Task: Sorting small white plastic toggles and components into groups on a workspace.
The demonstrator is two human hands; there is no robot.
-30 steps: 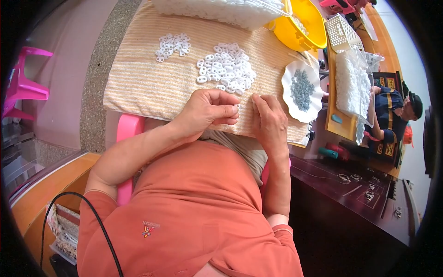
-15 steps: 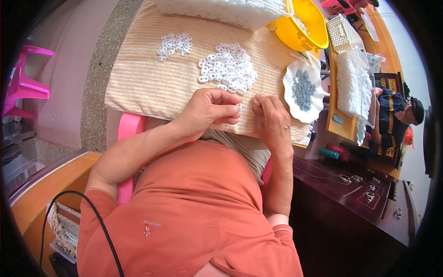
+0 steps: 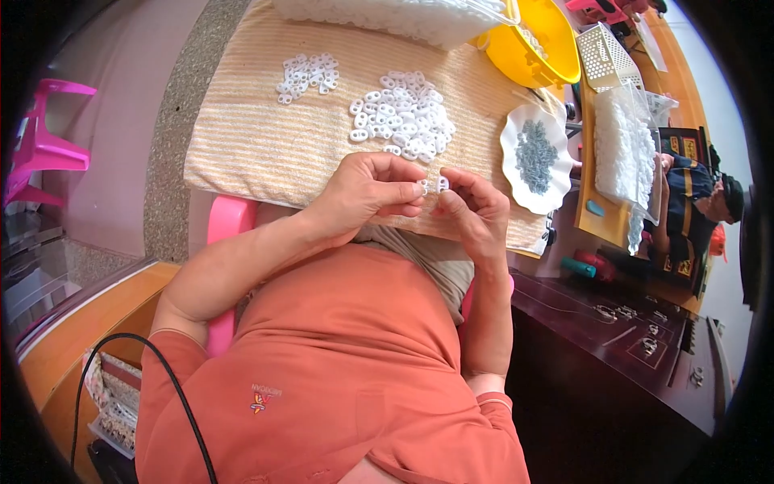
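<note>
Close in front of me, my left hand (image 3: 367, 194) pinches a small pale piece between thumb and forefinger; its exact kind is too small to tell. Facing it, my right hand (image 3: 480, 211) grips a small white oval plastic piece with holes (image 3: 443, 184) between thumb and forefinger. Only a narrow gap separates the two pieces. Just beyond my fingers lies a large heap of similar white two-holed pieces (image 3: 407, 113) on a striped towel (image 3: 250, 137). A smaller group of white pieces (image 3: 308, 74) sits farther left. To the right, a scalloped white plate (image 3: 513, 173) bears small grey-blue bits (image 3: 534, 153).
A clear bin (image 3: 439, 36) full of white pieces stands at the far edge, beside a yellow basket (image 3: 556, 68). Another clear bin (image 3: 625, 153) and a perforated white basket (image 3: 601, 60) occupy a side table. Another person (image 3: 689, 189) sits at the far right.
My right hand has turned and drawn toward the left hand, bringing a white oval piece into sight between its fingertips. My left hand has stayed nearly in place.
</note>
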